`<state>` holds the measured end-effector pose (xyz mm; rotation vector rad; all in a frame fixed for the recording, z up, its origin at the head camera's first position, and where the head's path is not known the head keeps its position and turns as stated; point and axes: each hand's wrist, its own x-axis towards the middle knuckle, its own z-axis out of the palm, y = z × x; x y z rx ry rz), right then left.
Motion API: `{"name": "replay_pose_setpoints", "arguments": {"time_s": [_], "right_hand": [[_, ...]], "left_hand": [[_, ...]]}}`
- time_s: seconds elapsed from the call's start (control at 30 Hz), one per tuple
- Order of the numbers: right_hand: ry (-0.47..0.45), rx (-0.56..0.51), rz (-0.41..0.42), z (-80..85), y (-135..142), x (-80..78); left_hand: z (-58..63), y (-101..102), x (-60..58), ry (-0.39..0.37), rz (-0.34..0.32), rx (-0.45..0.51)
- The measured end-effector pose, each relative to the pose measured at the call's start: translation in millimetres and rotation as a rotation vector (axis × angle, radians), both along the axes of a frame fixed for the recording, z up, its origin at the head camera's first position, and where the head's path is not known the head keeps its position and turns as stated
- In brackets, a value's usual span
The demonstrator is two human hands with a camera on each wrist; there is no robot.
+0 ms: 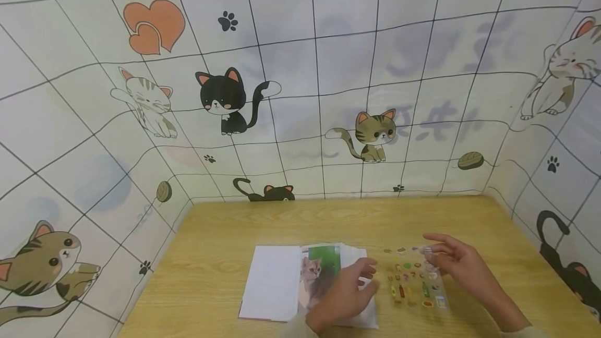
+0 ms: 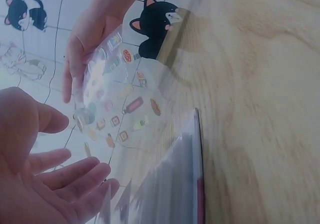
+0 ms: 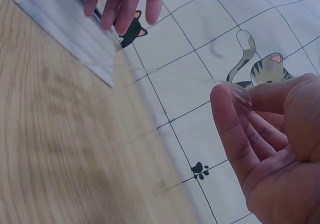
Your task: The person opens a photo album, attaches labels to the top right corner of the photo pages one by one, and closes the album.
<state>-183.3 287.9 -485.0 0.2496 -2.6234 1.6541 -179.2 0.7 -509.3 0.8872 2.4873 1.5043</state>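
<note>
A clear sticker sheet (image 1: 407, 288) printed with small food and bottle pictures hangs from my right hand (image 1: 465, 265). Thumb and fingers of that hand pinch its far right edge, seen close up in the right wrist view, where the sheet (image 3: 240, 95) shows nearly edge-on. My left hand (image 1: 345, 291) is held over the right side of an open book (image 1: 271, 283), its fingers loosely bent and nothing between them. In the left wrist view, the left hand (image 2: 50, 184) has its fingers spread, apart from the sticker sheet (image 2: 120, 104).
The book lies on a wood-grain table (image 1: 211, 233), with a cat picture (image 1: 311, 275) on one page and several clear or white leaves at its right. Behind and at both sides stand white gridded walls (image 1: 291, 93) decorated with cartoon cats.
</note>
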Motion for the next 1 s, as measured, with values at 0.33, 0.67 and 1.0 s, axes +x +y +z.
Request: {"name": "replay_pose_setpoints", "arguments": {"time_s": [0.33, 0.67, 1.0], "right_hand": [[0.063, -0.068, 0.054, 14.9, -8.9, 5.7], [0.056, -0.206, 0.128, 25.0, -25.4, 14.8], [0.009, -0.282, 0.157, 23.7, -35.8, 18.9]], "left_hand": [[0.2, -6.4, -3.9, -0.215, 0.079, 0.120], [10.1, -12.9, -1.9, -0.391, 0.140, 0.218], [10.4, -17.3, -4.6, -0.545, 0.115, 0.447]]}}
